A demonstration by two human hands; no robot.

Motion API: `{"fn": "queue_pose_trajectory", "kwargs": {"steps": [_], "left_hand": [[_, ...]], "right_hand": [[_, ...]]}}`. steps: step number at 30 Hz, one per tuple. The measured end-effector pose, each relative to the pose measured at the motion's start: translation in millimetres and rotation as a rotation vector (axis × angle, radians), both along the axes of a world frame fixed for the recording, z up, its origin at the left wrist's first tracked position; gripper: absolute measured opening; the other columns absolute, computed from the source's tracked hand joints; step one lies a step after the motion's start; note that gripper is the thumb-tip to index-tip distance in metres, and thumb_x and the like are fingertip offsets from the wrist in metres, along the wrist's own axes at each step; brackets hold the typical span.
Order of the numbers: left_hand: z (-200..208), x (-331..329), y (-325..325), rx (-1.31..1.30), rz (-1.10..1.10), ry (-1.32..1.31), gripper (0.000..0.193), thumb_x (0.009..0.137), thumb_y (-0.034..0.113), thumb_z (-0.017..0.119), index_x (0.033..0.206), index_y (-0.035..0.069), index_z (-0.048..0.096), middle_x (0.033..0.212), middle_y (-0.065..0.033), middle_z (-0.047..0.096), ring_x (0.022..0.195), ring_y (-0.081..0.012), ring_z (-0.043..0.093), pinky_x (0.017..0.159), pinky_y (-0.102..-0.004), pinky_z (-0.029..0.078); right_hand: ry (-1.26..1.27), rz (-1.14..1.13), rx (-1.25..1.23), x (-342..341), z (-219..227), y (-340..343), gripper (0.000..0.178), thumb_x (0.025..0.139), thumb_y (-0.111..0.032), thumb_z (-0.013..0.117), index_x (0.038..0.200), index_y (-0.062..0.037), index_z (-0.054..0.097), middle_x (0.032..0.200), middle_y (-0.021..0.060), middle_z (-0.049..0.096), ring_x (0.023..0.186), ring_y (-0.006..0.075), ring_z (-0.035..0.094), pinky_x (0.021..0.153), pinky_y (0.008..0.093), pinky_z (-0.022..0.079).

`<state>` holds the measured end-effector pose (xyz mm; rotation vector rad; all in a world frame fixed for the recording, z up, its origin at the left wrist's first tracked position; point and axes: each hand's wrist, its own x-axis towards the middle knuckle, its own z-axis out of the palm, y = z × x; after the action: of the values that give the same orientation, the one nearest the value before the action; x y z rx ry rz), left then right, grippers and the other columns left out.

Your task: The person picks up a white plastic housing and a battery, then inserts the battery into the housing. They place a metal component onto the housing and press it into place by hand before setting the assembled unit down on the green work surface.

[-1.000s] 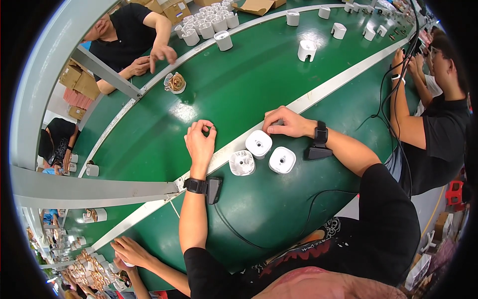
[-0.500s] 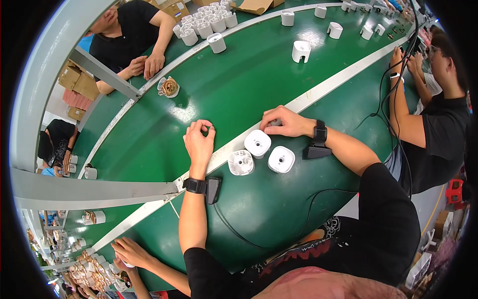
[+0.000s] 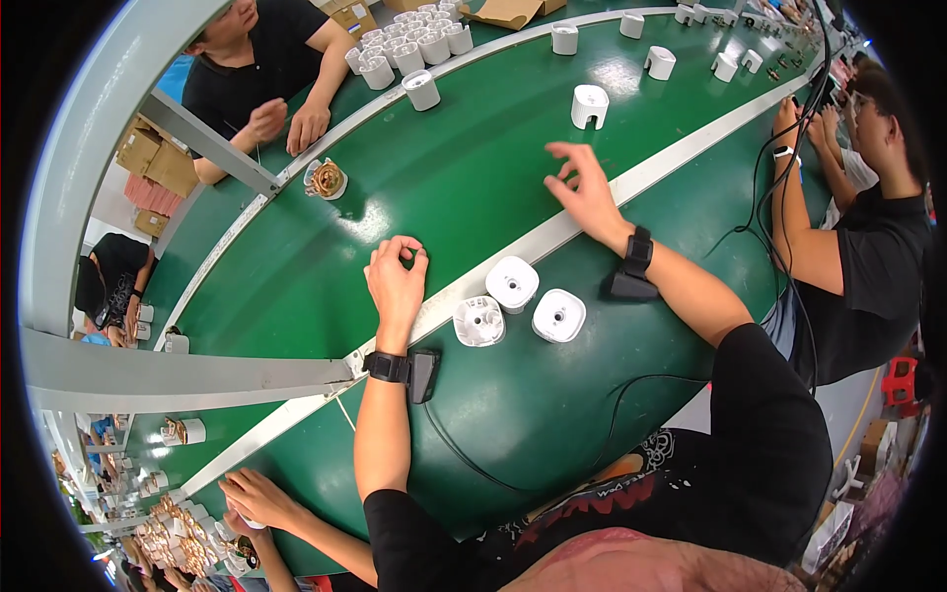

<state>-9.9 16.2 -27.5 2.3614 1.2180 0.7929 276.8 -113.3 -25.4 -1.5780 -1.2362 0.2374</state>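
Observation:
My right hand [image 3: 589, 192] reaches over the conveyor belt with thumb and fingers apart, holding nothing. Beyond its fingertips, and apart from them, stands a white plastic housing [image 3: 590, 96] with an arched notch in its side. Over the near part of the belt, my left hand [image 3: 395, 279] hangs loosely curled, a gap showing between thumb and forefinger; I see nothing in it. Between my forearms lie three white rounded-square parts: a housing with a central hole [image 3: 512, 279], another such housing [image 3: 558, 316] and one with its ribbed inside facing up [image 3: 479, 322].
More white housings [image 3: 421, 92] ride the green belt [image 3: 444, 168], with a copper-coloured assembly [image 3: 326, 180] at its left. A grey metal post [image 3: 197, 380] juts in from the left. Black cables [image 3: 784, 197] hang at right. Co-workers sit around; white parts [image 3: 414, 44] are grouped at the far side.
My right hand has left the white housings by the rail and swung out over the belt, its fingers spreading. My left hand stays put. Parts on the belt have shifted slightly left.

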Motion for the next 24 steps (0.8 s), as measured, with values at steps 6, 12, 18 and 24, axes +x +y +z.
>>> {"fn": "queue_pose_trajectory", "kwargs": {"steps": [6,12,18,24], "left_hand": [[-3,-1,1,0.008,-0.003,0.005,0.009,0.08,0.014,0.069,0.088,0.01,0.067,0.079,-0.003,0.059,0.081,-0.0229,0.058,0.077,-0.0369,0.041],[-3,0,1,0.007,-0.001,0.002,0.009,0.081,0.015,0.069,0.088,0.01,0.067,0.079,-0.0029,0.059,0.082,-0.0227,0.058,0.077,-0.0368,0.041],[-1,-1,1,-0.019,0.002,0.013,0.009,0.081,0.015,0.069,0.088,0.01,0.067,0.08,-0.0026,0.059,0.084,-0.0224,0.058,0.079,-0.0371,0.041],[-2,0,0,-0.012,0.005,0.013,0.009,0.081,0.015,0.068,0.088,0.01,0.067,0.08,-0.0025,0.059,0.084,-0.0226,0.058,0.079,-0.0374,0.041]], "right_hand": [[-0.054,-0.283,-0.011,50,-11,12,0.061,0.088,-0.01,0.066,0.143,-0.0084,0.04,0.128,0.0161,0.043,0.092,0.0181,0.057,0.085,0.0332,0.051],[-0.1,-0.309,-0.095,73,-4,10,0.069,0.088,-0.01,0.067,0.149,-0.0125,0.035,0.136,0.0178,0.038,0.1,0.0207,0.059,0.092,0.0337,0.05],[-0.048,-0.272,-0.173,72,-1,12,0.068,0.088,-0.01,0.066,0.149,-0.0143,0.036,0.141,0.0177,0.035,0.108,0.0232,0.059,0.095,0.035,0.05],[-0.001,-0.22,-0.074,77,-9,14,0.045,0.086,-0.006,0.067,0.127,-0.0102,0.048,0.139,0.0179,0.039,0.099,0.0228,0.063,0.09,0.0348,0.052]]}}
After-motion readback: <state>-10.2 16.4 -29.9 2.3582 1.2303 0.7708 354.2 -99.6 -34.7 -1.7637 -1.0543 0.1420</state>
